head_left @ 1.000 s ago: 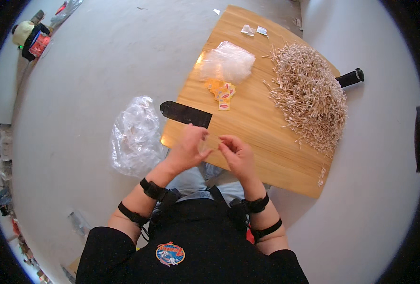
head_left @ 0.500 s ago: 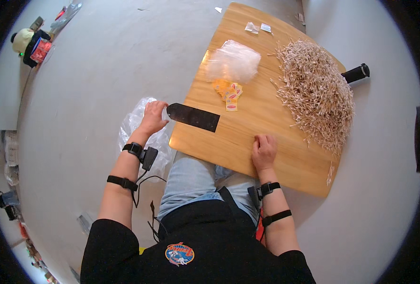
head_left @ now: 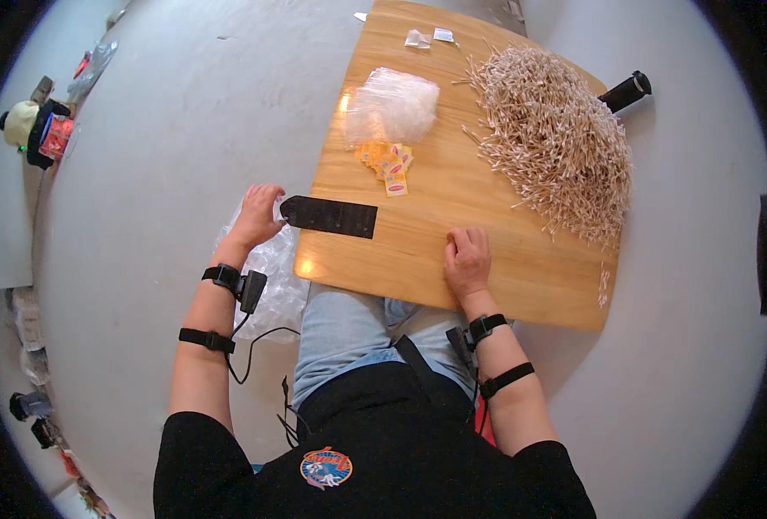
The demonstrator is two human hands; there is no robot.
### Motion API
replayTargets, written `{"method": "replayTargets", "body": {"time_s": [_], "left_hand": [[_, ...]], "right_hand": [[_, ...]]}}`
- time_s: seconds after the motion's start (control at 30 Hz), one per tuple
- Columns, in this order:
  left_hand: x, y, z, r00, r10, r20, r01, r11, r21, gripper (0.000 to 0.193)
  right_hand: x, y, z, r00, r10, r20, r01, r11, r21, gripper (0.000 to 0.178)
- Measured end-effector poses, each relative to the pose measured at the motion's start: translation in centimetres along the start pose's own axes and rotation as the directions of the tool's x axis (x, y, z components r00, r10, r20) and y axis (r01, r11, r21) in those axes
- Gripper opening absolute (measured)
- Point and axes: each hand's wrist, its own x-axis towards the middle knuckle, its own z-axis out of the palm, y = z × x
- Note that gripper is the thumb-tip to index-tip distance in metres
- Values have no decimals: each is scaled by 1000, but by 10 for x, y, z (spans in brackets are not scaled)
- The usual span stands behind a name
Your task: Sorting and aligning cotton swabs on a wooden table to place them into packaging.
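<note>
My left hand (head_left: 260, 214) is off the table's left edge, beside the rounded end of a flat black strip (head_left: 332, 216). Its thumb and fingers curve apart around that end, and no grip on the strip shows. The strip lies on the wooden table (head_left: 418, 259) and sticks out past its left edge. Close to the near edge, my right hand (head_left: 467, 261) rests on the tabletop with fingers curled in and nothing visible in them. Beyond the strip lie several small yellow-and-orange cards (head_left: 388, 164) and a stack of clear plastic bags (head_left: 394, 105).
A large heap of cotton swabs (head_left: 556, 138) covers the table's right side, with a few loose swabs (head_left: 604, 285) near the corner. Two small packets (head_left: 418, 39) lie at the far end. A black cylinder (head_left: 627, 92) juts past the right edge. Clear plastic (head_left: 271, 277) hangs below my left hand.
The whole view has shifted, so table and hands appear farther left and slightly higher. Both hands keep nearly the same pose and place relative to the table and strip.
</note>
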Motion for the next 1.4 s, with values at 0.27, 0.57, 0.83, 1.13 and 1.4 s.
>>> {"method": "replayTargets", "body": {"time_s": [0.27,0.57,0.83,1.13,1.4], "left_hand": [[6,16,1,996,-3,94,-10,990,137,42],[16,63,-17,975,162,151,-201,935,291,51],[26,101,-9,942,203,267,-290,895,340,60],[23,98,-25,947,169,272,-205,972,111,76],[21,100,-30,945,56,322,-47,998,-33,77]], "right_hand": [[0,6,3,1000,-25,18,25,999,-31,13],[-2,0,0,999,33,26,-33,999,-17,12],[0,-1,0,999,40,33,-41,999,8,11],[0,-2,-1,999,27,19,-27,999,21,12],[-1,3,3,1000,10,-3,-10,1000,18,15]]}}
